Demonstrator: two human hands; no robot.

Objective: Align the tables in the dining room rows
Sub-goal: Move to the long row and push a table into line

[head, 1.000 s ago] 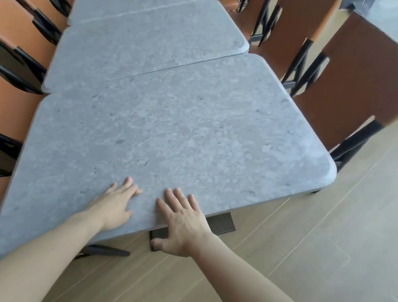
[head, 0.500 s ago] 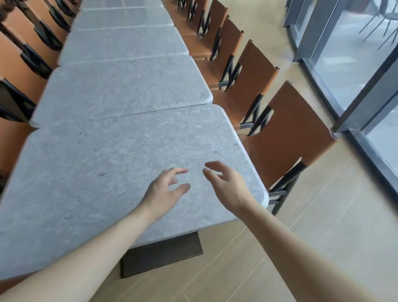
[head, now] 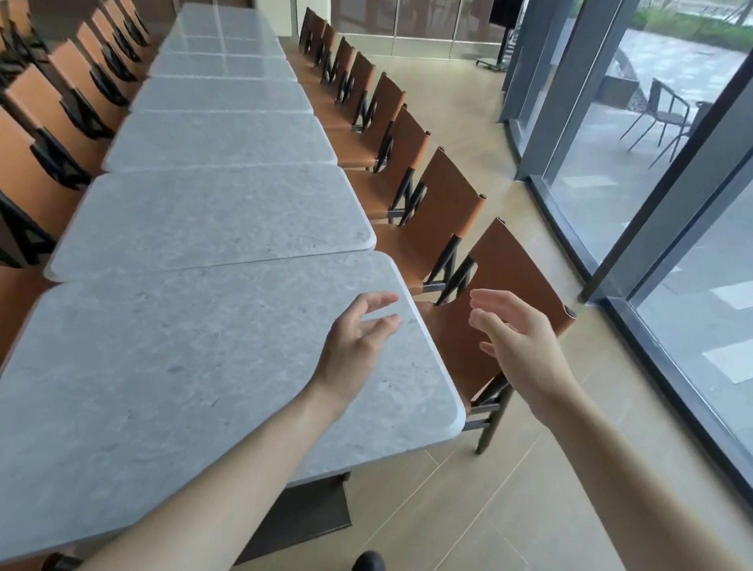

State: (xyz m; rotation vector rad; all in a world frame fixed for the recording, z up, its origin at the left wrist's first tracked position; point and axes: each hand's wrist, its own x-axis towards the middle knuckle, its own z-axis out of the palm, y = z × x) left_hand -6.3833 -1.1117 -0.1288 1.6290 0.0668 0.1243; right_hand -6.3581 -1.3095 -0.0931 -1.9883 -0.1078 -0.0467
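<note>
Left hand point(head: 351, 346) over nearest grey surface point(head: 157, 377), fingers point(head: 380, 299) loosely spread. Right hand point(head: 518, 343) open above nearest brown chair point(head: 503, 271). Neither touching.

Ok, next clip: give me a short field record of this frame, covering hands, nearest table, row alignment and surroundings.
left hand: raised over the nearest table, fingers relaxed, holding nothing
right hand: in the air past the table's right edge, in front of the nearest chair, holding nothing
nearest table: grey stone-look top; its right edge sits further right than the next table
row: grey tables end to end, brown chairs along both sides
surroundings: glass wall on the right, tan floor, person's shoe at bottom
</note>
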